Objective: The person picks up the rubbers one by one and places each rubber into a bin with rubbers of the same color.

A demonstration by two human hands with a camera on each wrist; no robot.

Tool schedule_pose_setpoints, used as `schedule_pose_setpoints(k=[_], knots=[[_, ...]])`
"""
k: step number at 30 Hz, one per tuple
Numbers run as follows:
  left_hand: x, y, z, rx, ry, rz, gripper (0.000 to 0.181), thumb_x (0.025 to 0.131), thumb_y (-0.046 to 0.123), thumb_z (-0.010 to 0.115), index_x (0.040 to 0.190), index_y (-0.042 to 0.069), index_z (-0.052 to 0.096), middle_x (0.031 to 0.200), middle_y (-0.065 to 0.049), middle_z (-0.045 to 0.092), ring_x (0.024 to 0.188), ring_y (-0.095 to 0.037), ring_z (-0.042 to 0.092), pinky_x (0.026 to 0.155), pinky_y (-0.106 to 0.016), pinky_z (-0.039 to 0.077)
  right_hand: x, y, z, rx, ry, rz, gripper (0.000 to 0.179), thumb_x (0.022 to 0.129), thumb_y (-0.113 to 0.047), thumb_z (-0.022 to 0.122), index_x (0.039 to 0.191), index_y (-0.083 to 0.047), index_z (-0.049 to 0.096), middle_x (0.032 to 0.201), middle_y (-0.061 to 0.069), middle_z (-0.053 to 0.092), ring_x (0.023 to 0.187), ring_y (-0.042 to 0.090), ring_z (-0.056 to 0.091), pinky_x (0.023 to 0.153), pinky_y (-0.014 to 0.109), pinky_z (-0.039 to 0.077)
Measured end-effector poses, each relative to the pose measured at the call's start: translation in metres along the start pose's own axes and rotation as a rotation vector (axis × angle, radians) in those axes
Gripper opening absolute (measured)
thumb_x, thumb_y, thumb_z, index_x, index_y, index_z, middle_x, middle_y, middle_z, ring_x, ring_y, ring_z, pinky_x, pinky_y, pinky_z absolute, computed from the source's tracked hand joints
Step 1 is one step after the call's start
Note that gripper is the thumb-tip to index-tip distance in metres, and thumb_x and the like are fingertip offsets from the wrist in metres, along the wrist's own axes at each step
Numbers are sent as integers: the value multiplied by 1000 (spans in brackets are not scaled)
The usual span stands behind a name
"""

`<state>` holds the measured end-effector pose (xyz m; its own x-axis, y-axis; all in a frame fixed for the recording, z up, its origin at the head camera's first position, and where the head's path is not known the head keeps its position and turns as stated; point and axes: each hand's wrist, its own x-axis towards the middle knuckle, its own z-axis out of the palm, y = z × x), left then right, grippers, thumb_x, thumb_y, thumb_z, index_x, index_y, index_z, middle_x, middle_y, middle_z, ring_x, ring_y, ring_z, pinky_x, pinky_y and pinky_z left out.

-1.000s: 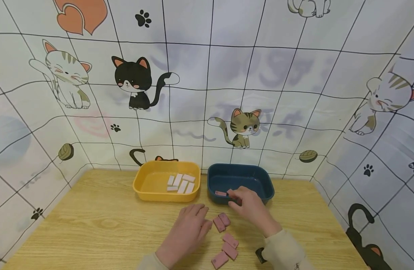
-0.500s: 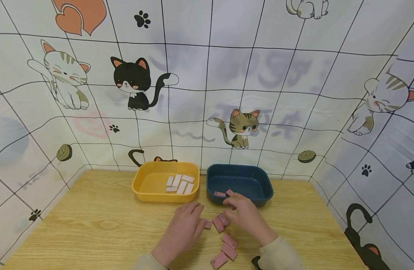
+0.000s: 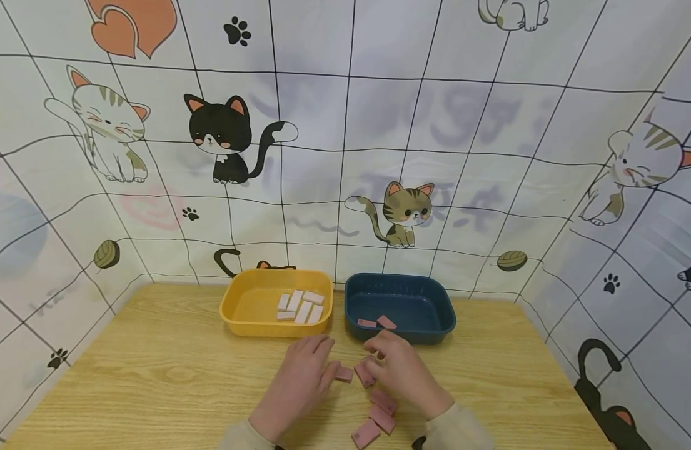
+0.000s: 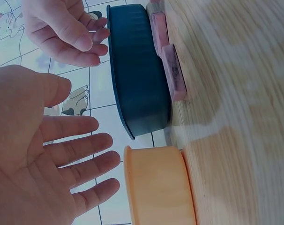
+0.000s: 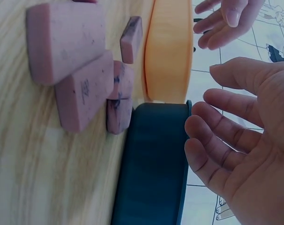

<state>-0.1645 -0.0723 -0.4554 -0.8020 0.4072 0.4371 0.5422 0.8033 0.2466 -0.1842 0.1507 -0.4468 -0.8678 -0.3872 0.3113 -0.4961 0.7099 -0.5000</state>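
Several pink erasers (image 3: 383, 419) lie on the table in a loose line before the containers. My left hand (image 3: 297, 381) is held over the table, with one pink eraser (image 3: 344, 374) right beside its thumb; the left wrist view shows its palm bare and fingers spread. Just in front of the blue container (image 3: 424, 335), my right hand (image 3: 409, 378) hovers over the back erasers with fingers loosely bent. In the right wrist view that hand (image 5: 245, 136) holds nothing. Two pink erasers (image 3: 387, 322) lie inside the blue container at its front left.
A yellow container (image 3: 246, 306) stands to the left of the blue one, with several white blocks (image 3: 304, 312) in its right half. Behind both rises a cat-patterned wall covering (image 3: 317, 175). The wooden table (image 3: 154, 375) extends to both sides.
My right hand has let go of a pink eraser in the blue container and drawn back toward the loose erasers. My left hand has shifted slightly left, uncovering the eraser by its thumb.
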Motion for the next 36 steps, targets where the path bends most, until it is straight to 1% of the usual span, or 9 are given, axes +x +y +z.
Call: schedule_pose_setpoints(k=[6,12,16,18,22,26,28,33,36], knots=[[0,-5,1,-4,1,-16,35,102,24,64,126,-1,67,126,-16,67,119,-33,63,99,-53,50,1,-1,7,-27,7,-25,15,87,-1,73,102,-4,77,91,3,64,78,19,63,68,29,54],[0,-9,3,-14,7,-25,35,101,23,65,125,-2,68,126,-16,67,118,-35,63,99,-54,50,2,0,14,3,-32,-50,16,87,-4,74,103,-2,76,92,4,64,75,12,62,69,28,55],[0,-12,3,-8,7,-37,36,100,23,66,126,-3,68,126,-17,67,118,-36,63,99,-54,50,3,1,18,-4,-44,-83,17,86,-2,73,104,-1,76,89,5,63,69,3,52,65,25,52],[-1,-13,3,-8,15,-40,36,100,23,67,125,-3,68,125,-17,67,117,-36,63,98,-55,50,4,1,20,-8,-52,-89,18,86,-1,72,103,-1,76,87,5,63,67,1,48,63,24,50],[-2,-14,4,-5,38,-39,33,99,21,68,122,-3,69,122,-16,68,115,-36,64,96,-56,51,5,-2,21,-31,-72,-91,18,83,-3,74,101,-1,75,84,4,60,67,2,45,62,23,46],[-4,-16,4,-3,59,-35,31,98,19,70,119,-3,70,120,-15,68,113,-35,64,93,-56,51,6,-4,25,-67,-86,-99,19,82,-6,78,100,-2,75,85,3,60,68,3,48,63,24,48],[-4,-17,5,-1,63,-35,30,97,19,70,118,-2,70,119,-15,68,112,-35,64,92,-55,51,7,-4,27,-83,-96,-100,17,84,-9,80,99,-2,75,85,2,61,69,4,49,64,24,49],[-5,-19,5,2,36,-47,30,98,19,69,118,-3,71,119,-16,69,113,-35,64,93,-56,51,9,-3,32,-112,-133,-94,12,85,-11,80,93,-5,74,82,0,59,68,4,48,64,23,47],[-5,-19,5,7,10,-56,29,99,20,68,118,-3,71,118,-16,69,113,-35,64,95,-56,50,9,-2,34,-122,-155,-83,12,80,-8,79,90,-6,73,83,-2,57,68,5,46,64,23,45]])
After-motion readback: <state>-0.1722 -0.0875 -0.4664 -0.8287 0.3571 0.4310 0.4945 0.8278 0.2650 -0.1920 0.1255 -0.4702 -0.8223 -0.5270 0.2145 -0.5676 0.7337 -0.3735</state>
